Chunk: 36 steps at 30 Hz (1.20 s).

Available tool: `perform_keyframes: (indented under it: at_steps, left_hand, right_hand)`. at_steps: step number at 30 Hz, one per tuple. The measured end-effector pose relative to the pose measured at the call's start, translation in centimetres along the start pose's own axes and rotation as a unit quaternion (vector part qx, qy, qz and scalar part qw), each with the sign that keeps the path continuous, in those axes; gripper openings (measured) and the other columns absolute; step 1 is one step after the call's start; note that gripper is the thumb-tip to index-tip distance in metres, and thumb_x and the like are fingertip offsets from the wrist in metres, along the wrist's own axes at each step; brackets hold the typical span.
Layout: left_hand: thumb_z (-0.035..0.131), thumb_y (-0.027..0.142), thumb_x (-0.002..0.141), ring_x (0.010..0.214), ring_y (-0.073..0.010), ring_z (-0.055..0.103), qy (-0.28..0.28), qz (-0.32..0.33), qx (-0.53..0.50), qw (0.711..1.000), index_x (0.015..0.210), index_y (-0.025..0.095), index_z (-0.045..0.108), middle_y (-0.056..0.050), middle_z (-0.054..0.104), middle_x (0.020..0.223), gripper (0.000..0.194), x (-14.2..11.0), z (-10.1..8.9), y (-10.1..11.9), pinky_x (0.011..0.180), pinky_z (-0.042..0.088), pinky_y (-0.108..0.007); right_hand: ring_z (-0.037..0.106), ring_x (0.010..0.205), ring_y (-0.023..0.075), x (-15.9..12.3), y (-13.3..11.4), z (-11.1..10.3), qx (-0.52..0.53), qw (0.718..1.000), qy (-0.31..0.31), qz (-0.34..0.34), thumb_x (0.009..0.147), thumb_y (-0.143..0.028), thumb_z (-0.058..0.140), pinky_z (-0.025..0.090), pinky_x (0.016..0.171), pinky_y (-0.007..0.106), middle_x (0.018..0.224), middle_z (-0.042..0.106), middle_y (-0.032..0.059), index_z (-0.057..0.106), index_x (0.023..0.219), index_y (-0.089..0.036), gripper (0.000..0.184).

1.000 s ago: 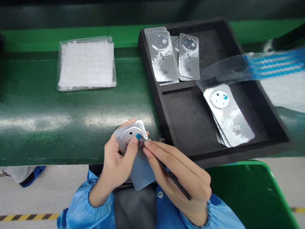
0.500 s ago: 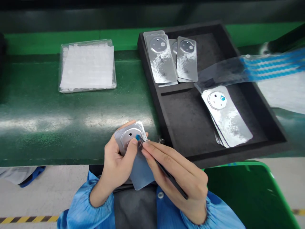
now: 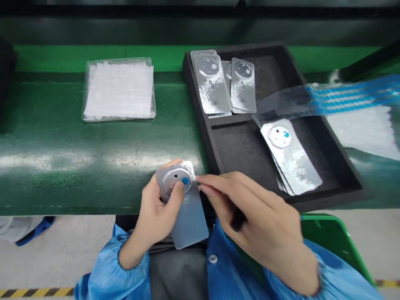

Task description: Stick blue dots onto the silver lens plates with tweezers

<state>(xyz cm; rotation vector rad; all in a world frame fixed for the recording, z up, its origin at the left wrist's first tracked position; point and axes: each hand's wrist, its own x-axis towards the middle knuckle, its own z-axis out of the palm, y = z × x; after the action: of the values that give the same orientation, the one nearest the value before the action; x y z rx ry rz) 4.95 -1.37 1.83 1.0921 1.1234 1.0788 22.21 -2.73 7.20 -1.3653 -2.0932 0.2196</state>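
Observation:
My left hand [image 3: 156, 212] holds a silver foil-backed card [image 3: 190, 221] upright by its top, with the thumb beside a raised octagonal part. A small blue piece [image 3: 185, 181] sits on that octagon, next to a black hole. My right hand [image 3: 250, 212] lies just right of the card, its fingertips close to the card's edge. Black tweezers [image 3: 238, 219] show as a blurred dark shape under those fingers, and their tips are mostly hidden.
A black foam tray [image 3: 200, 121] on the green bench [image 3: 62, 166] holds silver cards [image 3: 212, 83] and a stack [image 3: 292, 160]. A clear box of white sheets [image 3: 118, 89] stands left. Blue-striped film [image 3: 350, 96] crosses the tray's right side. A green bin [image 3: 331, 237] stands below.
My right hand has moved right, away from the blue piece, and the tweezers have left the card. The blue piece stays on the octagon. The view has tilted slightly.

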Motion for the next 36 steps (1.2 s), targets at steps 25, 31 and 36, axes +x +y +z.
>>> perform_keyframes:
  at_steps: [25, 31, 36]
  left_hand:
    - [0.061, 0.023, 0.099, 0.075, -0.017, 0.071, -0.042, 0.052, 0.042, 0.997, 0.135, 0.023, 0.064, -0.001, 0.078, 0.094, 0.036, -0.1, -0.3, -0.6, 0.072, 0.061, -0.029]
    - [0.062, 0.021, 0.098, 0.086, -0.0213, 0.076, -0.039, 0.042, 0.032, 0.998, 0.133, 0.022, 0.064, -0.004, 0.08, 0.103, 0.036, 0.0, -0.4, -0.4, 0.082, 0.064, -0.036]
    - [0.061, 0.019, 0.097, 0.093, -0.0211, 0.076, -0.043, 0.042, 0.03, 0.998, 0.134, 0.021, 0.063, -0.005, 0.08, 0.109, 0.037, 0.1, -0.3, -0.5, 0.087, 0.063, -0.036]
  right_hand:
    - [0.07, 0.066, 0.0144, 1.5, 1.4, 1.0, -0.087, 0.982, -0.092, -0.139, 0.104, -0.004, 0.048, 0.047, 0.044, 0.028, 0.092, 0.074, 0.0062, 0.062, 0.107, -0.013, 0.017]
    - [0.07, 0.067, 0.0122, 1.6, 1.5, 1.4, -0.072, 0.985, -0.067, -0.14, 0.105, -0.009, 0.054, 0.049, 0.048, 0.025, 0.09, 0.075, 0.0042, 0.062, 0.102, -0.014, 0.011]
    - [0.07, 0.067, 0.0097, 1.4, 1.4, 1.5, -0.084, 0.987, -0.062, -0.122, 0.107, -0.012, 0.053, 0.049, 0.05, 0.022, 0.088, 0.075, 0.0014, 0.062, 0.1, -0.017, 0.013]
